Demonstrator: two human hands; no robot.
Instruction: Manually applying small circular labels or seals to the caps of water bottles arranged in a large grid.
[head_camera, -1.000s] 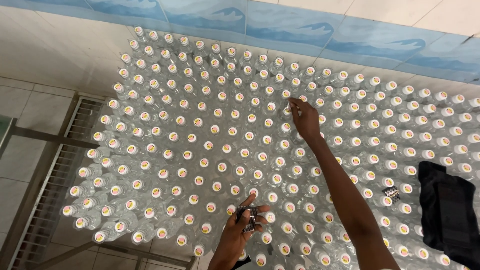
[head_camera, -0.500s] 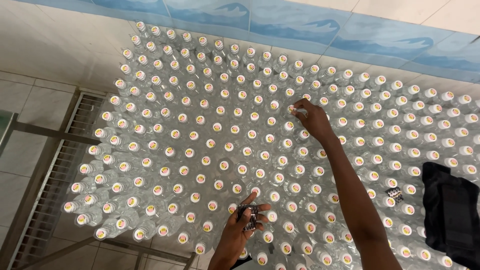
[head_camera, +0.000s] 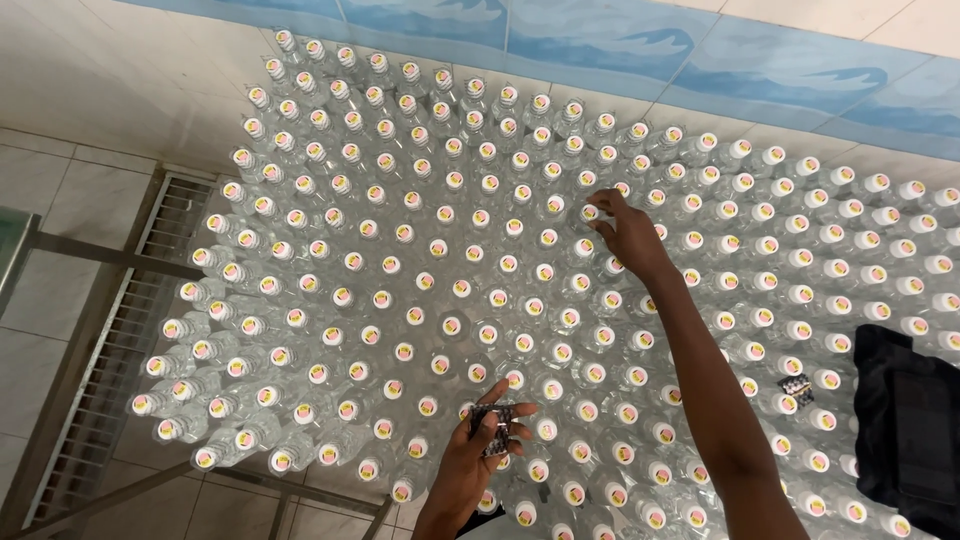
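Landmark: the bottle field (head_camera: 420, 260) on the bench (head_camera: 100, 330).

Left edge of field: bare steel grating of the bench, floor tiles beyond.

Left hand (head_camera: 480, 450) at the near edge of the field, centre. Grip closed on a small dark strip (head_camera: 497, 428), pinched between thumb and fingers. One strip in hand; one more like it (head_camera: 797, 387) lies on the caps at the field's right side.

Right hand (head_camera: 625, 235) reaches over to the field's far-centre. Fingertips pinch the cap (head_camera: 590, 212) of one bottle, so the grip is closed on that cap.

Right edge of field: one black cloth (head_camera: 905, 420) lying over the caps.

Bottles: clear plastic, white caps with pink-yellow stickers, packed touching. Too many to count exactly, well over two hundred.

Handling, my guess: thin-walled, soft in the body, light if empty; contents unclear. Cap is the stiff part, so hold there or at the neck. Tight packing means a sideways knock could tip neighbours. Strip looks thin, light, slightly flexible; edge pinch suffices.
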